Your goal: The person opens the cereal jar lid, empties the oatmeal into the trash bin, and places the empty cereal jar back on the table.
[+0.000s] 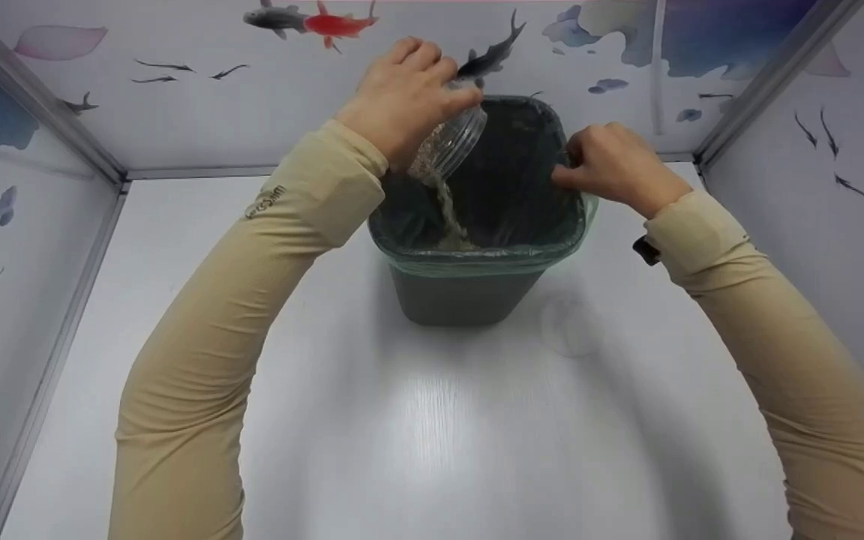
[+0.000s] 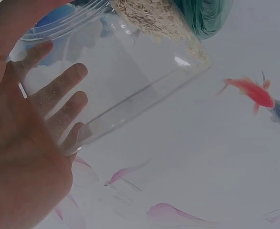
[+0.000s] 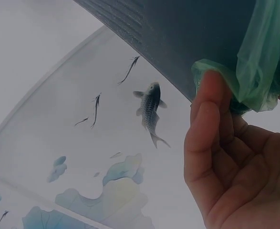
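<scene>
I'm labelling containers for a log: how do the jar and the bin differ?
The jar is clear; the bin is dark, with a green liner. The jar is tipped in the left hand; the bin stands upright on the table. The jar is smaller than the bin. Both contain pale flakes.

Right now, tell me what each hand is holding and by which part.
The left hand grips the tilted clear jar round its body; the right hand holds the green liner at the right rim of the bin.

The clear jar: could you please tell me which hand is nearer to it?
Left: the left hand grips the clear jar; the right hand is to its right, holding the green liner.
</scene>
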Demonstrator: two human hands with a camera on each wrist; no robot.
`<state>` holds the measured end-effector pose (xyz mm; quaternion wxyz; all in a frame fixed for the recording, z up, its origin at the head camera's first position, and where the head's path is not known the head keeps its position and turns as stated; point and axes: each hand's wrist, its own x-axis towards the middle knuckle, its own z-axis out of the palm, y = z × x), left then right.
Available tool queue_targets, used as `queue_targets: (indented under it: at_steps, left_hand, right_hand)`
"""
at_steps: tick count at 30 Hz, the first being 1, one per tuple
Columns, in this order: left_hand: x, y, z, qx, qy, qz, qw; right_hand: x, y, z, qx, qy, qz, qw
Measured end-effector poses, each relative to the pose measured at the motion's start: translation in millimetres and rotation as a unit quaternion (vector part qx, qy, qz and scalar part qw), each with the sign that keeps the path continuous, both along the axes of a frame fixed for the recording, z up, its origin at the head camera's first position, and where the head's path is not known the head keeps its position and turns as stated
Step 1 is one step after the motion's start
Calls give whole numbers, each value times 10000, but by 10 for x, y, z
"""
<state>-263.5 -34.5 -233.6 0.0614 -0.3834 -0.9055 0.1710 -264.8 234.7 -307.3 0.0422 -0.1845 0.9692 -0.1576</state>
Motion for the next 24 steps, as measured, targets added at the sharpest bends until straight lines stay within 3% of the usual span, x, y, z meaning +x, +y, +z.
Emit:
queue_targets:
  at_steps: [24]
  left_hand:
    - [24, 117, -35, -439, 108, 307, 9985]
  right_hand:
    - [1, 4, -14, 71, 16, -88, 9999]
